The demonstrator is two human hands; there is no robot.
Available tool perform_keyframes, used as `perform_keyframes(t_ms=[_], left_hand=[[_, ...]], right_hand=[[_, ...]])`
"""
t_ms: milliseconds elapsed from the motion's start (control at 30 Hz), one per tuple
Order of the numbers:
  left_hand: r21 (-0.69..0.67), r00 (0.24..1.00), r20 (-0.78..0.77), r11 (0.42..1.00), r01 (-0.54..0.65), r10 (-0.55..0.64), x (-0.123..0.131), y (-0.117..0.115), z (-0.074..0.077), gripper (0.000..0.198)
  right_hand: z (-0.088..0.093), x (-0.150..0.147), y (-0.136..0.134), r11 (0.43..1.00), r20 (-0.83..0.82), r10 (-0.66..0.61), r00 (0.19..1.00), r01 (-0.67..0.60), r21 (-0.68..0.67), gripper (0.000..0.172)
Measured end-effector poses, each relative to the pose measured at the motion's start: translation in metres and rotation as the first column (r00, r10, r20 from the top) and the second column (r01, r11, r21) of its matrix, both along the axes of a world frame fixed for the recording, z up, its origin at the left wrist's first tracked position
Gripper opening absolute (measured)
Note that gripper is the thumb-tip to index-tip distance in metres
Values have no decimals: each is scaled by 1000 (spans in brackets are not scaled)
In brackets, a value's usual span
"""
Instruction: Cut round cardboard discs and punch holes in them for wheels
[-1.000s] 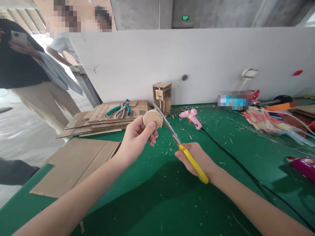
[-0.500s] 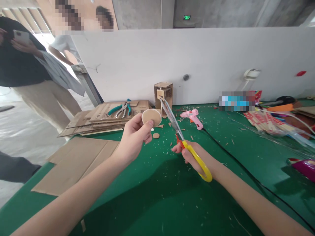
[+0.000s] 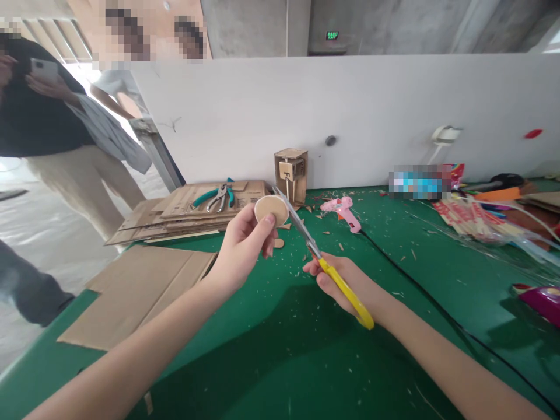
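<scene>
My left hand (image 3: 245, 245) pinches a round cardboard disc (image 3: 270, 209) between thumb and fingers and holds it up above the green table (image 3: 306, 350). My right hand (image 3: 345, 280) grips yellow-handled scissors (image 3: 324, 262). Their blades are nearly closed and the tips touch the disc's right edge. A small cardboard offcut (image 3: 279, 242) lies on the table just under the disc.
A stack of flat cardboard (image 3: 188, 213) with teal pliers (image 3: 216, 196) lies at the back left. A small cardboard box model (image 3: 290, 173) and a pink glue gun (image 3: 343, 210) with a black cable stand behind. Cardboard sheet (image 3: 135, 291) at left, packets at right. People stand at far left.
The scissor blades, swung open and away from the disc half a second ago, have closed against the disc's right edge again. The disc stays held in place.
</scene>
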State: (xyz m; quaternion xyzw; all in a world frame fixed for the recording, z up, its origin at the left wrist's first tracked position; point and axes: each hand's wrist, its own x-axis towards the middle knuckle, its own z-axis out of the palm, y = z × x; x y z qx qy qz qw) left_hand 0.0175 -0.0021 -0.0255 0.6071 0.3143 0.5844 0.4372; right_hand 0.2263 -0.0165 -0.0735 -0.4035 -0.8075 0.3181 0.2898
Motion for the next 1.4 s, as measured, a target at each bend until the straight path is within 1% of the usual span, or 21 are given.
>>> perform_keyframes(t_ms=[233,400,600,700,833,967,1167,1300,1400], left_hand=[[-27,998,-33,998,-51,50,2,-3,4,16],[-49,998,-46,998,-49,47,3,-4,6,16],[-20,998,-46,999,-47,46,2,-3,4,17],[-13,996,-51,997,-73,72,2,-4,5,18],[-2,993,-57,994,-106,106,3,-5,7,19],[-8,994,-47,995,-95,94,2,-5,5,19],[-7,996,-76,998,-55,55,1,-5,5,21],[-6,995,-86,999,-54,53,1,-5,4,20],[-1,994,-95,998,-56,55,1,-6,4,19]], right_hand=[[-1,0,-1,999,-16,-4,1000,3,-47,40],[0,-1,-1,999,-8,-11,1000,10,-49,39],[2,0,-3,999,2,4,1000,-4,-54,35],[1,1,-3,997,-5,7,1000,-7,-73,35],[1,1,-3,998,4,1,1000,0,-63,39],[1,0,-4,999,-6,-5,1000,5,-47,39],[1,-1,-3,999,-18,-6,1000,5,-41,41],[1,-1,-3,999,-61,-6,998,3,-53,42],[2,-1,-3,997,-98,16,995,-24,-73,44]])
